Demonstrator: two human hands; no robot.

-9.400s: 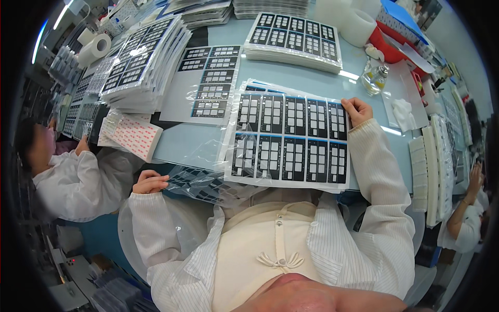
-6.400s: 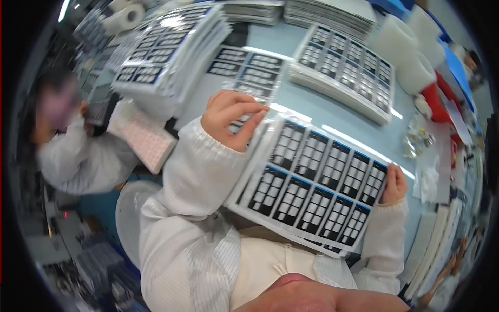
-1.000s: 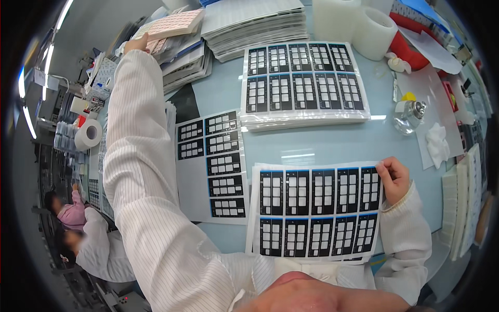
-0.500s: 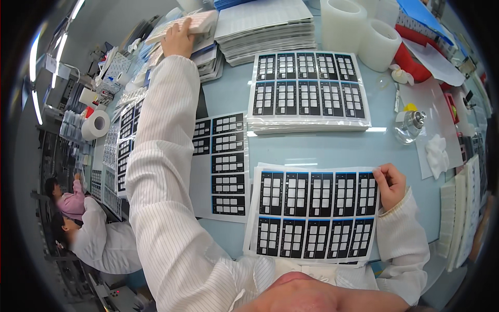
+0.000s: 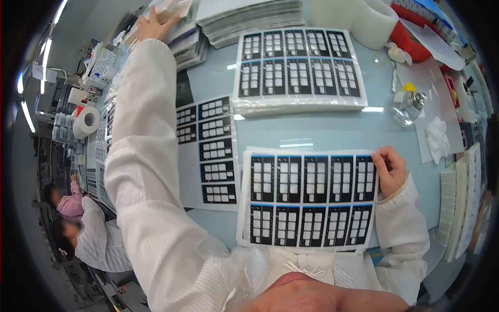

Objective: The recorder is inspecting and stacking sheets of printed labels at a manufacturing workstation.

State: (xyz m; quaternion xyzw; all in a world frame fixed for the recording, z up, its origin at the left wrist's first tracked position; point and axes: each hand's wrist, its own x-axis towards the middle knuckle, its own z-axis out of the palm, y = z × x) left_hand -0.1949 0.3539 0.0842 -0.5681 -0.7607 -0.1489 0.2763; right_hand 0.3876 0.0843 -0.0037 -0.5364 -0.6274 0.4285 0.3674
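My left arm reaches far to the upper left. There my left hand [image 5: 155, 27] has its fingers spread, beside a pale pad of paper [image 5: 179, 9] that lies on a pile of papers [image 5: 186, 48]. Whether the fingertips touch the pad I cannot tell. Close to my body, my right hand [image 5: 392, 170] pinches the upper right corner of a label sheet [image 5: 312, 203] between thumb and fingers. This sheet carries rows of black labels with white squares and blue top edges. Other white sheet edges show beneath it at the left.
A thick stack of similar label sheets [image 5: 299, 70] lies farther back. More label sheets [image 5: 215, 151] sit left of centre. A glass bottle [image 5: 409, 108], a crumpled tissue [image 5: 437, 139] and clear film rolls [image 5: 374, 25] stand right. Two people work at far left.
My left hand has shifted left, its fingers now spread instead of resting together on the pad. The whole view has shifted slightly. My right hand keeps its pinch on the sheet's corner.
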